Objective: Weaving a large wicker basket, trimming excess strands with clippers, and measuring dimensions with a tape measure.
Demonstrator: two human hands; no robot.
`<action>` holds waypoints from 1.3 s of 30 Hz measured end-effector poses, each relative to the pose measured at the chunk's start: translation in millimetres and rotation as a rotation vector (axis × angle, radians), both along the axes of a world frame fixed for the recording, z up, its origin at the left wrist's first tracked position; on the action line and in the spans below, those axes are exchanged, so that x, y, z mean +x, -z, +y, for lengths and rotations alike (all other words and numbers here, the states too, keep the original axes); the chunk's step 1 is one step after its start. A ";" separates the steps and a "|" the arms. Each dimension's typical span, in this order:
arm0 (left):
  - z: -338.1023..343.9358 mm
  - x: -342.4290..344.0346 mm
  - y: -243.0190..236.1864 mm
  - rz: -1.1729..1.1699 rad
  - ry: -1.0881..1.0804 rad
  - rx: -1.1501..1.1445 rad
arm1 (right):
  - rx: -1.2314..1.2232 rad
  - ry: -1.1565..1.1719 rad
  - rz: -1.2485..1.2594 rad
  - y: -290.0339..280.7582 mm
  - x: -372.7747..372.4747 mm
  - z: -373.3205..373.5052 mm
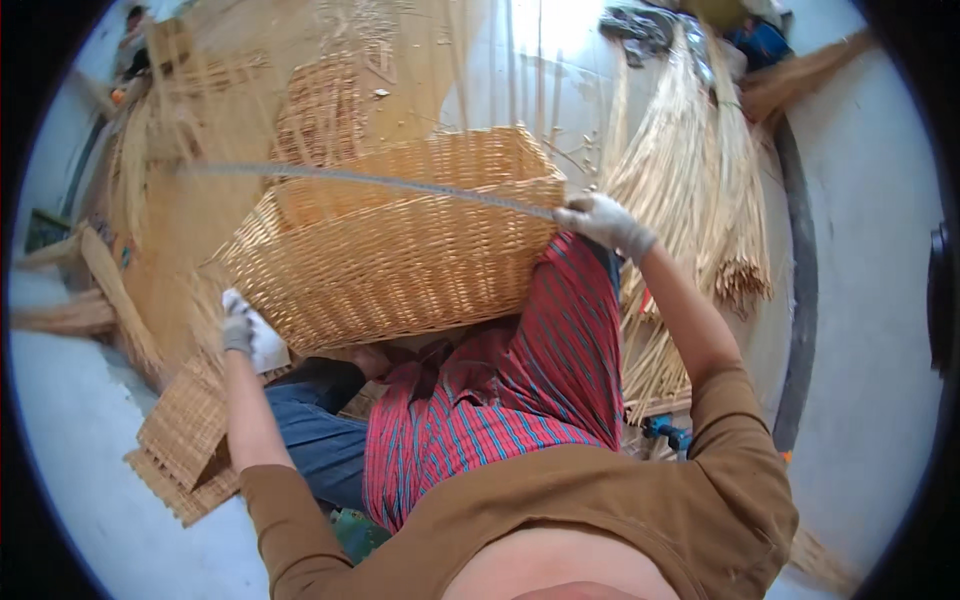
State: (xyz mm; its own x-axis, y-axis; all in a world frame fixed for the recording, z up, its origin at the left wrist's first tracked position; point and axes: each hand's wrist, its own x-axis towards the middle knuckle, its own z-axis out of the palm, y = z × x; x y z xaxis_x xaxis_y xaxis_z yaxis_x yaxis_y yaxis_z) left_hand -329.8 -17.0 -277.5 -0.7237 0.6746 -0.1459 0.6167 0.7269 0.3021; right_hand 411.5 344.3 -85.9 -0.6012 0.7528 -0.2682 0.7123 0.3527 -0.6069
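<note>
A wide woven wicker basket (pixel 400 265), honey-coloured and open at the top, lies tilted across my lap and knees. My right hand (pixel 603 222), in a white glove, is closed at its right upper corner, pinching the end of a thin grey measuring tape (pixel 390 182). The tape runs leftward in a bow across the basket's opening; its far end is blurred. My left hand (pixel 239 322), also gloved, is at the basket's lower left corner. Beside that hand is something white (pixel 266 347), like cloth or paper. The left fingers are too unclear to read.
Bundles of pale straw-like strands (pixel 690 150) lie at the right. A woven wicker piece (pixel 322 110) stands behind the basket. Flat woven panels (pixel 185 430) rest at the lower left. Long loose strands (pixel 135 180) and brown bundles (pixel 70 315) line the left side.
</note>
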 end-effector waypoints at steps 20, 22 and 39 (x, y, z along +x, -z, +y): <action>114.9 274.3 0.6 -0.246 -0.164 0.671 | 0.266 0.265 -0.129 35.2 50.5 78.8; 105.8 285.8 -15.0 -0.377 -0.263 0.683 | 0.286 0.125 -0.245 -22.1 -3.7 22.5; 84.4 429.2 -41.5 -1.302 -0.174 1.220 | -0.261 -0.412 -0.109 25.9 -217.4 -173.0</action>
State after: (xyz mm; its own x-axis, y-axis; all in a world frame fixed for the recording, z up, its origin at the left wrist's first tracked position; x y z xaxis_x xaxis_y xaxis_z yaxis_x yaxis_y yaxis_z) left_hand 99.4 67.4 -236.0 -0.6284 0.7631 -0.1506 -0.4842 -0.2323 0.8436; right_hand 194.1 171.3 -111.7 -0.7924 0.3583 -0.4937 0.6100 0.4644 -0.6420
